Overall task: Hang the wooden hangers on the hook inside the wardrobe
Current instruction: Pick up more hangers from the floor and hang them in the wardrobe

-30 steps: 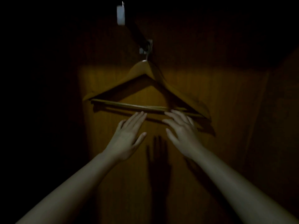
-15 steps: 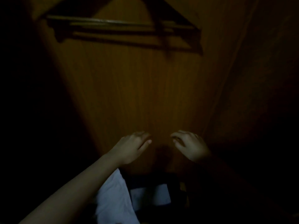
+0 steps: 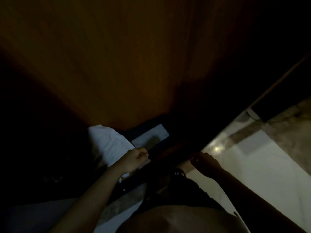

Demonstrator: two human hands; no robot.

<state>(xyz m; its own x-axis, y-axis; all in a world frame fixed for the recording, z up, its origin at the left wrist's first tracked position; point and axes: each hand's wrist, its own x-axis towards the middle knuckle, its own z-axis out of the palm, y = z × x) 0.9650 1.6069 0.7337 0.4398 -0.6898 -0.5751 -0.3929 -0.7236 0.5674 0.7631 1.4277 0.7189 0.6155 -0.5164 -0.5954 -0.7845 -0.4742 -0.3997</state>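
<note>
No hanger and no hook are in view; I am looking down at the bottom of the dark wardrobe. My left hand (image 3: 135,159) hovers low over the wardrobe's floor, its fingers curled into a loose fist with nothing visible in it. My right hand (image 3: 206,161) is in shadow at the wardrobe's front edge (image 3: 161,163), fingers curled downward, and I see nothing in it either. The wardrobe's brown wooden back panel (image 3: 126,64) fills the top of the view.
A white bundle of cloth (image 3: 109,142) lies on the wardrobe floor at the left, beside a dark flat item with a white sheet (image 3: 151,136). Pale glossy floor (image 3: 252,174) spreads to the right. My dark clothing shows at the bottom centre.
The view has tilted down from the hung hanger to the wardrobe's bottom and the room floor. Both hands dropped away from the hanger's bar and curled shut.
</note>
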